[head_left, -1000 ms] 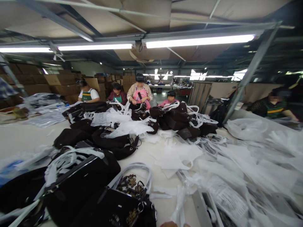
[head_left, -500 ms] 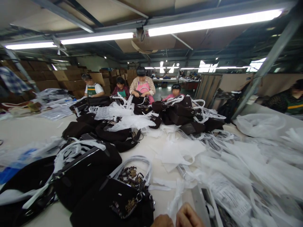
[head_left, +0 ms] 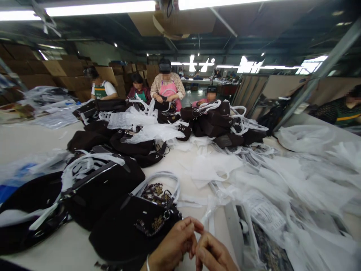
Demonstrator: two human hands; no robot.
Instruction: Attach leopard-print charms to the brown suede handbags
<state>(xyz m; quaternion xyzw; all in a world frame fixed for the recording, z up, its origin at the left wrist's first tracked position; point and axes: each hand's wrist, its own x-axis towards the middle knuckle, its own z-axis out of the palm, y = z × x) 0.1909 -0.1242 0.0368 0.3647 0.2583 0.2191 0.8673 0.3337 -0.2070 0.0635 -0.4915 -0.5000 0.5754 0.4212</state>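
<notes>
My left hand (head_left: 176, 242), with a light bangle at its wrist, is closed, its fingertips pinched together near the bottom centre. Touching or almost touching it is my right hand (head_left: 213, 252), fingers curled. Whatever lies between the fingertips is too small to make out. Left of my hands lies a black bag (head_left: 121, 229) with a white-wrapped handle and a dark chain charm with gold flower shapes (head_left: 156, 224) on its front. More such charms (head_left: 159, 194) lie inside the handle loop.
Another black bag (head_left: 104, 188) lies at left. Further back are piled black bags (head_left: 214, 124). A grey box (head_left: 239, 229) stands right of my hands, beside crumpled clear plastic (head_left: 267, 210). Several people work across the table; one wears a pink apron (head_left: 168, 90).
Both hands have come further into view, the left one now showing to the wrist. The view has tilted down, so the scene sits higher.
</notes>
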